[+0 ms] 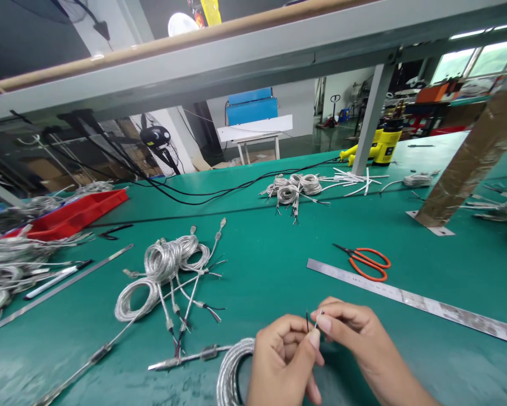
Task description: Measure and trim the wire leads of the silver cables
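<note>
The left hand and right hand pinch a thin wire end in narrow grip — a braided cable coil lies just left; other coils seem already bundled, farther on the surface.

Our bare left hand sits low in the view, fingers curled inward and thumb pointing up, while our right hand comes in from the lower right, its forearm slanting up toward the wrist. Both hands pinch between thumb and forefinger (the two pinches almost touching), held close together above the bench
</note>
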### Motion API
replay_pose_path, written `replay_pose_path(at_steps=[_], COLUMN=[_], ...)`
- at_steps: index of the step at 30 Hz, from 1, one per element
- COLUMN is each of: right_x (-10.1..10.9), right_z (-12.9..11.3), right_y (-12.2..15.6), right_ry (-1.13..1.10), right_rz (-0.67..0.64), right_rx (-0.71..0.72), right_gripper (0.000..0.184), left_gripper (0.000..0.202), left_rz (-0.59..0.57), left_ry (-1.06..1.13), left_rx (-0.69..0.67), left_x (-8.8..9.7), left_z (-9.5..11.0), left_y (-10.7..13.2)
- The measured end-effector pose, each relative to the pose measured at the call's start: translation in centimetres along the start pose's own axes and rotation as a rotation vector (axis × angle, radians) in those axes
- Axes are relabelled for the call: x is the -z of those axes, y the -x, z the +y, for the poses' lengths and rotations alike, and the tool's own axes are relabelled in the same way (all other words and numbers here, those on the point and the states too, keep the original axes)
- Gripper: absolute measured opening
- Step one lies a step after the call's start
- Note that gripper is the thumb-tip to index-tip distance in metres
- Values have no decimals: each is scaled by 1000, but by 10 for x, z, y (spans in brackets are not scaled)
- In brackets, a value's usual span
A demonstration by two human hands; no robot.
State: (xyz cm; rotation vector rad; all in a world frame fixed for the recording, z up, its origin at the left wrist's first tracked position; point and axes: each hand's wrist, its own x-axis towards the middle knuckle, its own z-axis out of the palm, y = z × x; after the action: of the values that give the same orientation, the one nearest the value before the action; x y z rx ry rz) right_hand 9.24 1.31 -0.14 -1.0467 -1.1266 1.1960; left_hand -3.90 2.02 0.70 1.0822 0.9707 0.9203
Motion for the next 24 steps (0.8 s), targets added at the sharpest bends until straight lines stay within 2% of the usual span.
replay_pose_path(at_steps=[5,7,10,13,18,24], right_x=[-3,-5,-12,-19,-24,-25], right_z=[1,9,26,36,33,31], right_y=[1,2,4,6,9,14], right_ry=[-37,-76,-101,-47,-62,-5], right_rz=[-54,-68,-89,-145,-154,-167], right_rx=[12,-16,-24,-8,-73,-99], right_gripper=[14,14,27,20,19,22], left_gripper=[33,28,20,14,7,12], left_rz=[5,54,158,200,182,199], left_ry=[-20,-4,-4,-4,189,242], left_rx=[-32,-74,-174,-245,-194,-128], left_x=[0,1,3,4,2,1], left_z=[-2,-1,1,3,4,9], left_y=[-1,-1,-2,-3,-2,0])
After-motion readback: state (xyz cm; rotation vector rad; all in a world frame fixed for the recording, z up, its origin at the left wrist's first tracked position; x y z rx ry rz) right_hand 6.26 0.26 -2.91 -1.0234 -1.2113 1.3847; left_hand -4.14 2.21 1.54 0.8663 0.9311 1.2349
